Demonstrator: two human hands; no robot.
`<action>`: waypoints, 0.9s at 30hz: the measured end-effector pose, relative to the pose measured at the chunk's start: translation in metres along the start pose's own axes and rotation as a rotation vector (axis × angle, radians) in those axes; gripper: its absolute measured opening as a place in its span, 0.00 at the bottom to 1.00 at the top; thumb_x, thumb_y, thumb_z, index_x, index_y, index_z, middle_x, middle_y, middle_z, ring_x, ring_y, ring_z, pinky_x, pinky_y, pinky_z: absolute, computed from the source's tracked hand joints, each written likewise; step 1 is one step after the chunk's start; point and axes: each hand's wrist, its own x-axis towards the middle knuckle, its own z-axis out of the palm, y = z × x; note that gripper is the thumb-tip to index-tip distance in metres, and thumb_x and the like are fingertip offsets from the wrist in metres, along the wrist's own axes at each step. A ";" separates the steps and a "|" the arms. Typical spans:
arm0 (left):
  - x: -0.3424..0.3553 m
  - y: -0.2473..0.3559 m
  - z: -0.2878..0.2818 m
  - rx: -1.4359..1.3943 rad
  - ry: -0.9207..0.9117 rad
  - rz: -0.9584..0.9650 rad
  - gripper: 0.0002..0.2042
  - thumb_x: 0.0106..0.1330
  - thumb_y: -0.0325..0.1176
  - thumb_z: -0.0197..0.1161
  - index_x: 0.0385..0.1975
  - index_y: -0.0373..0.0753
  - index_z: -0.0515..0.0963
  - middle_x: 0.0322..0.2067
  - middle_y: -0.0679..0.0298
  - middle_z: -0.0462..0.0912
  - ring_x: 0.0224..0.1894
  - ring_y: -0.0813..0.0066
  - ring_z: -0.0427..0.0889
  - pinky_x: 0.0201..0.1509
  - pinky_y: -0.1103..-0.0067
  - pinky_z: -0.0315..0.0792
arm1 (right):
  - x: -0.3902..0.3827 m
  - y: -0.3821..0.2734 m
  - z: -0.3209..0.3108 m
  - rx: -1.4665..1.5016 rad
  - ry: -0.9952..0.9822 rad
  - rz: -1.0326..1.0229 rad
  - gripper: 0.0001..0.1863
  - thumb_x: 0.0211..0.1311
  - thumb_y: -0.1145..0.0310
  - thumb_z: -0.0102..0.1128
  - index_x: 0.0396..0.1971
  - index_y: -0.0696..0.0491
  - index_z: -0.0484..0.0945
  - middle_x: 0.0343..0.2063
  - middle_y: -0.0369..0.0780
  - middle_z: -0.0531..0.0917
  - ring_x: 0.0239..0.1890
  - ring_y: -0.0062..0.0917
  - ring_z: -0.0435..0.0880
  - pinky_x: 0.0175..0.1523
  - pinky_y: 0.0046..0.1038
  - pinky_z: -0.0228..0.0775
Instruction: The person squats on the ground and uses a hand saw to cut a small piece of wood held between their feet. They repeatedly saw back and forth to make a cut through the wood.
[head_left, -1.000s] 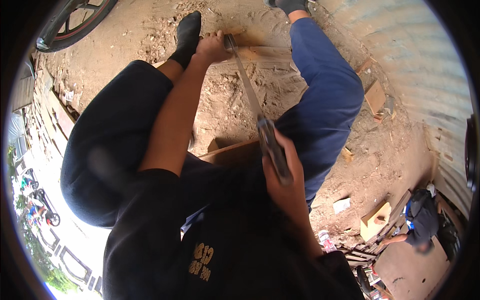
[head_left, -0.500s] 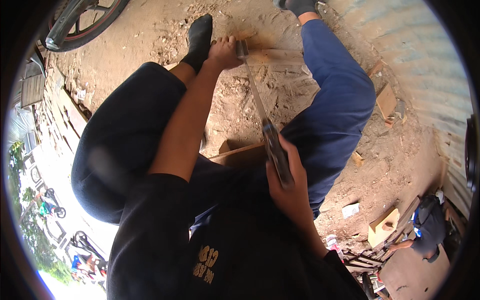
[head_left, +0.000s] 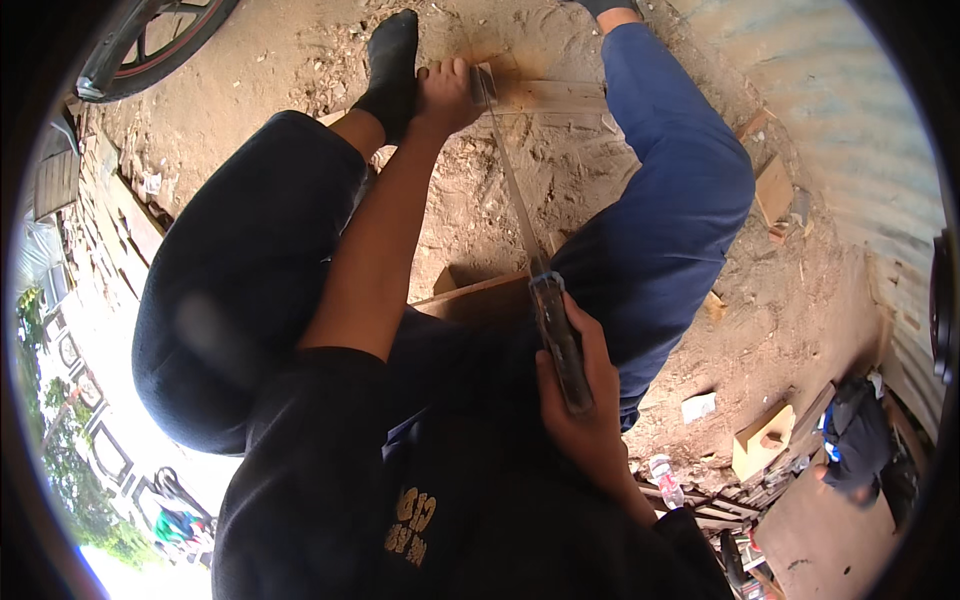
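Right hand [head_left: 585, 400] fingers wrapped tight round handsaw [head_left: 535, 260] handle. Left hand [head_left: 447, 95] fingers curled, pressing wooden plank [head_left: 550, 95] on sandy ground [head_left: 470, 190], beside blade tip.

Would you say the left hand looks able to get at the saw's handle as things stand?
Probably not readily: the left hand is far forward, pressing on the wooden plank, while the right hand already wraps the saw handle, covering most of it.
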 end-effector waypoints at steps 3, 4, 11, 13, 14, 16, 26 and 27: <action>0.008 -0.002 -0.002 -0.030 -0.091 -0.060 0.40 0.43 0.59 0.74 0.47 0.35 0.65 0.47 0.53 0.74 0.52 0.54 0.73 0.56 0.59 0.64 | 0.029 0.002 0.007 0.033 -0.014 -0.051 0.27 0.60 0.79 0.56 0.60 0.56 0.62 0.37 0.51 0.81 0.40 0.41 0.86 0.42 0.27 0.73; 0.006 -0.002 -0.007 -0.056 -0.105 -0.043 0.40 0.43 0.58 0.74 0.47 0.35 0.65 0.47 0.51 0.74 0.52 0.53 0.73 0.56 0.58 0.65 | 0.035 0.006 0.009 0.040 -0.016 -0.079 0.27 0.59 0.79 0.56 0.60 0.56 0.62 0.36 0.51 0.81 0.39 0.41 0.86 0.41 0.26 0.73; 0.001 0.010 -0.033 0.128 -0.225 -0.053 0.45 0.39 0.64 0.73 0.52 0.39 0.65 0.49 0.55 0.75 0.57 0.55 0.71 0.64 0.45 0.55 | 0.026 0.021 0.022 0.091 0.031 -0.101 0.27 0.59 0.79 0.55 0.59 0.56 0.62 0.29 0.50 0.79 0.32 0.37 0.85 0.39 0.26 0.71; 0.006 0.012 -0.037 0.204 -0.282 -0.088 0.46 0.40 0.66 0.71 0.53 0.39 0.65 0.50 0.55 0.75 0.59 0.55 0.70 0.66 0.40 0.44 | 0.031 0.013 0.022 0.100 -0.009 -0.067 0.26 0.59 0.79 0.55 0.59 0.57 0.62 0.29 0.50 0.79 0.32 0.35 0.85 0.40 0.26 0.71; 0.009 0.014 -0.041 0.239 -0.312 -0.104 0.46 0.41 0.67 0.70 0.54 0.38 0.65 0.51 0.55 0.75 0.60 0.55 0.69 0.68 0.38 0.39 | 0.029 0.014 0.025 0.119 -0.010 -0.085 0.26 0.59 0.79 0.55 0.59 0.57 0.62 0.29 0.50 0.79 0.33 0.35 0.85 0.40 0.26 0.71; 0.016 0.019 -0.054 0.365 -0.421 -0.066 0.46 0.42 0.68 0.69 0.55 0.39 0.67 0.51 0.55 0.75 0.61 0.54 0.69 0.68 0.38 0.34 | 0.029 0.019 0.029 0.165 -0.001 -0.130 0.26 0.59 0.79 0.54 0.59 0.58 0.62 0.29 0.50 0.79 0.33 0.34 0.84 0.40 0.26 0.71; 0.032 0.027 -0.057 0.557 -0.550 0.056 0.41 0.46 0.60 0.70 0.54 0.36 0.69 0.42 0.63 0.82 0.49 0.63 0.81 0.70 0.52 0.46 | 0.033 0.015 0.017 0.113 -0.036 -0.054 0.28 0.59 0.78 0.54 0.61 0.57 0.61 0.33 0.53 0.80 0.37 0.39 0.85 0.43 0.30 0.72; 0.034 0.027 -0.065 0.484 -0.563 0.045 0.40 0.46 0.58 0.72 0.52 0.34 0.69 0.39 0.61 0.83 0.46 0.63 0.83 0.67 0.56 0.52 | 0.032 0.012 0.014 0.099 -0.042 -0.050 0.28 0.59 0.78 0.54 0.61 0.56 0.61 0.33 0.53 0.80 0.37 0.40 0.85 0.44 0.30 0.72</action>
